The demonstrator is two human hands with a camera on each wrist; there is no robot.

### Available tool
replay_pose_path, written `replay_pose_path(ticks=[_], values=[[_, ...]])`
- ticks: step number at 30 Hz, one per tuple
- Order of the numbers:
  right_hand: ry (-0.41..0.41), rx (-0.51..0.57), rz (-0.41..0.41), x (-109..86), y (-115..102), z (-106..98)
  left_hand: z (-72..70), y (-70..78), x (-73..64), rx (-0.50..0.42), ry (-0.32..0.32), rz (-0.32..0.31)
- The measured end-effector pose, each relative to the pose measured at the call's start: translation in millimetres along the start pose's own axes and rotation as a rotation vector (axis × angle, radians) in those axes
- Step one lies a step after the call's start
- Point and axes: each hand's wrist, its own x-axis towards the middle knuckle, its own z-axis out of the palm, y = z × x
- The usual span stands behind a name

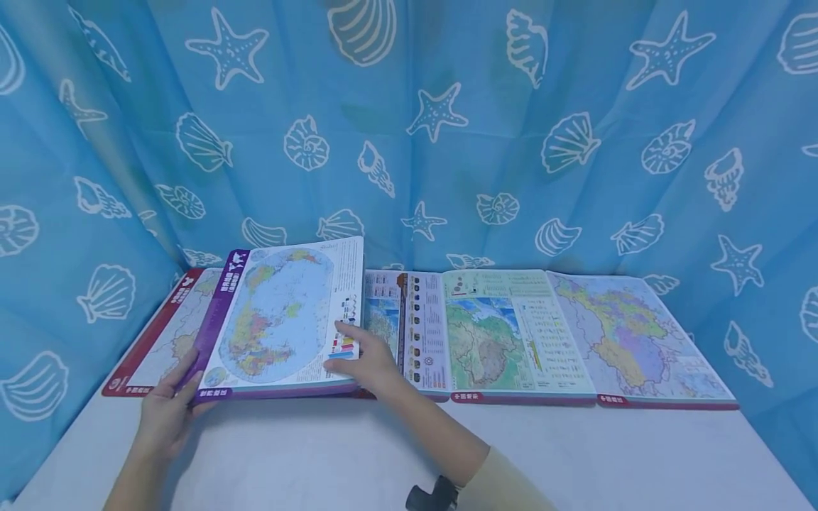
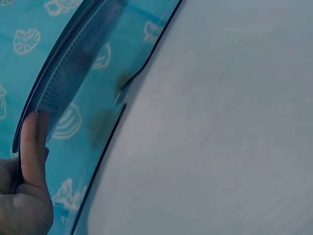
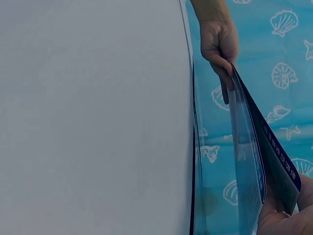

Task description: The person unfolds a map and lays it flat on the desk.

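A blue curtain (image 1: 473,167) printed with white shells and starfish is hanging beyond both hands, and the white surface (image 1: 307,461) is stretching out beneath and between them. A row of red-edged map sheets (image 1: 648,341) is lying on it, showing on the far side of the left hand and running well out past the right one. Between the hands, a purple-edged world map (image 1: 287,312) is covering part of that row (whether it is touching the sheets underneath, I cannot tell). Its leaves are parting at the right hand's end, as the right wrist view is showing. The left hand (image 1: 166,415) is gripping the map's near corner on its purple side, fingers wrapping the edge, while the right hand (image 1: 369,360) is pinching the opposite side. A pale sleeve (image 1: 505,486) is covering the right forearm behind that hand, and a small black device (image 1: 434,495) is sitting beside the cuff.
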Motion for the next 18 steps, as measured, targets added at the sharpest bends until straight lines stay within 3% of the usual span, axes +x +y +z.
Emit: replay_pose_path(ticks=[8, 18], values=[[0.024, 0.043, 0.041, -11.0, 2.6, -22.0, 24.0, -2.8, -4.4, 0.061, 0.011, -0.024], [0.078, 0.04, 0.073, -22.2, 16.4, -51.3, 56.7, -13.9, -0.7, 0.131, -0.035, -0.06]])
